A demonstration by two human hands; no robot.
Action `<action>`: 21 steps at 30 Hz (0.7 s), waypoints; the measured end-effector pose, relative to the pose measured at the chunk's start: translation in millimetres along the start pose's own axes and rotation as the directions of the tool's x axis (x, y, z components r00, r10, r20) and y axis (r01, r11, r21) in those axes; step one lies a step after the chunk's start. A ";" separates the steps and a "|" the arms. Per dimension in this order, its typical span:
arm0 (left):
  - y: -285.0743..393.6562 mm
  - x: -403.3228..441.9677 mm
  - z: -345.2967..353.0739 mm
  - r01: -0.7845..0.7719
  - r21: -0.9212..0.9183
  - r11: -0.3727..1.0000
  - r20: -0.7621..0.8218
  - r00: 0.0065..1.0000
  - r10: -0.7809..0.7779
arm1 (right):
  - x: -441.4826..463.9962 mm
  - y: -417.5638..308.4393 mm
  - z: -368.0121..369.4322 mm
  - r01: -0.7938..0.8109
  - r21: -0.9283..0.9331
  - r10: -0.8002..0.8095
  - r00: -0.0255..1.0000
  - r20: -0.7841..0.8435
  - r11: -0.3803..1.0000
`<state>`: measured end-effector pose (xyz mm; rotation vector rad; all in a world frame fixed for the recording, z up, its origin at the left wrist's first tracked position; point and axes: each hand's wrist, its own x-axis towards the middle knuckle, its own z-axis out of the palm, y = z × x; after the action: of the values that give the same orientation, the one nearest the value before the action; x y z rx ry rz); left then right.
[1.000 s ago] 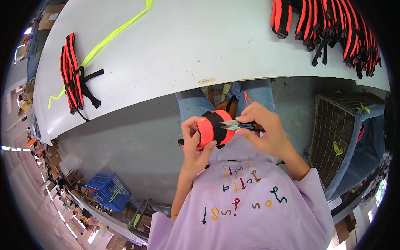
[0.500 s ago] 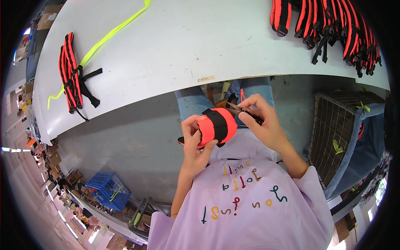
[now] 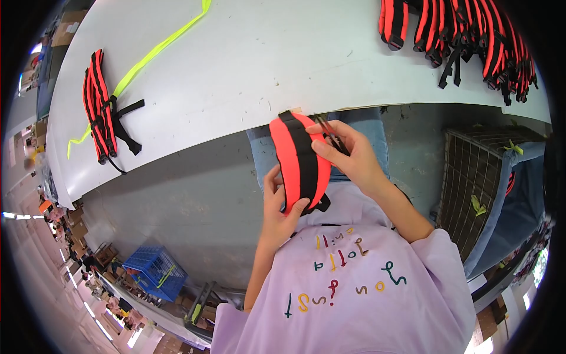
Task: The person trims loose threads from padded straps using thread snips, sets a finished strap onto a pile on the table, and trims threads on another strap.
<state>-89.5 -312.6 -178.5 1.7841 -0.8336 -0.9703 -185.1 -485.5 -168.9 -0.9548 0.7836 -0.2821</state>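
A padded red strap with a black webbing band (image 3: 302,153) is held up in front of my lap, slightly curved. My left hand (image 3: 279,206) is closed on its lower end, thumb on the near face and fingers at the left edge. My right hand (image 3: 348,150) is closed around small scissors (image 3: 333,137), whose blades point up and left beside the strap's upper right edge. The right thumb and fingertips are at that edge too. A black strap end (image 3: 322,203) sticks out at the bottom right of the padded strap.
Across the white table (image 3: 236,76) lie a bundle of similar straps (image 3: 99,112) tied with yellow ribbon (image 3: 159,48) and a large pile of straps (image 3: 466,35). To my right stands a wire cage bin (image 3: 471,189) with a blue liner; a blue crate (image 3: 154,268) sits lower left.
The padded strap has gone from folded over to stretched out upright, rising toward the table edge. My right hand with the scissors has moved left onto the strap's upper edge.
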 end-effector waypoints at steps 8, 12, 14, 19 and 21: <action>37.9 6.5 -9.0 -0.242 0.207 0.948 -0.061 0.964 0.259 | 12.2 33.1 6.0 -0.303 -0.053 0.303 0.891 0.338 0.952; 17.3 4.6 -10.0 -0.120 0.015 0.993 -0.033 0.992 0.121 | 4.5 38.7 -0.3 0.001 -0.251 0.022 0.996 0.089 0.968; 11.6 5.2 -5.0 -0.079 -0.051 0.996 -0.067 0.995 0.075 | -6.8 30.5 -7.2 0.235 -0.534 -0.291 0.956 -0.022 0.812; 10.9 6.3 -3.0 -0.045 -0.085 0.995 -0.058 0.998 0.040 | -33.4 3.9 -20.4 0.277 -0.636 -0.271 0.956 0.110 0.720; 11.3 7.3 -1.6 -0.044 -0.092 0.995 -0.045 0.998 0.040 | -37.7 6.1 -19.2 0.331 -0.681 -0.315 0.937 0.152 0.654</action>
<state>-86.2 -322.2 -169.5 1.6959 -0.7831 -0.9253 -225.6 -473.6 -162.4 -1.8388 0.6997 -0.2863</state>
